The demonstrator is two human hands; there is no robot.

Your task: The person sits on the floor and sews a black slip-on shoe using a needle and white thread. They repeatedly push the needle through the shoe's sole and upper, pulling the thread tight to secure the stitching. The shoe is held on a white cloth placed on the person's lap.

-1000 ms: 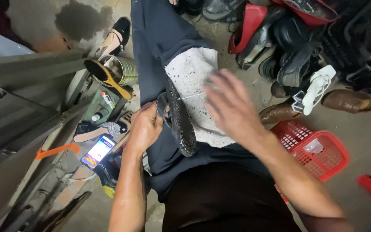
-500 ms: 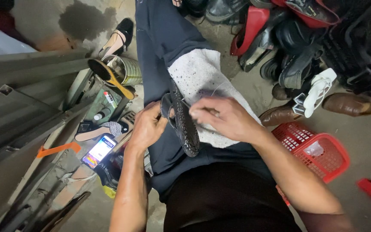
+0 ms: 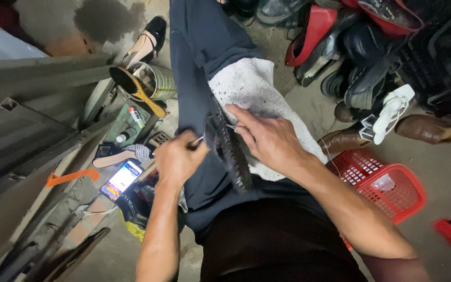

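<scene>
shoe pile (image 3: pixel 361 57): a heap of worn footwear on the concrete floor, glossy red heels, dark leather shoes, a brown pair and one white strappy sandal, all jumbled and touching.
white cloth (image 3: pixel 257 94): coarse, speckled towel spread over the person's dark trouser leg, under the work.
red basket (image 3: pixel 382 183): plastic lattice crate on the floor beside the right forearm; what lies inside is hard to tell, maybe a pale scrap.
black sole (image 3: pixel 230 151): long, narrow, ridged rubber piece, lying along the thigh on the cloth's edge, between the two hands.
metal tin (image 3: pixel 155 81): round, shiny can on the floor, open at the top; a wooden-backed brush (image 3: pixel 134 89) rests across its rim.
right hand (image 3: pixel 267 138): lies over the sole's upper end, fingertips pinched narrow on a thin metal needle or wire at its edge.
left hand (image 3: pixel 176 156): closed tight around a small awl-like tool (image 3: pixel 197 140), its thin tip pointing at the sole's near edge, just beside it.
phone (image 3: pixel 122 180): lit screen, flat on the cluttered floor near the left elbow.
</scene>
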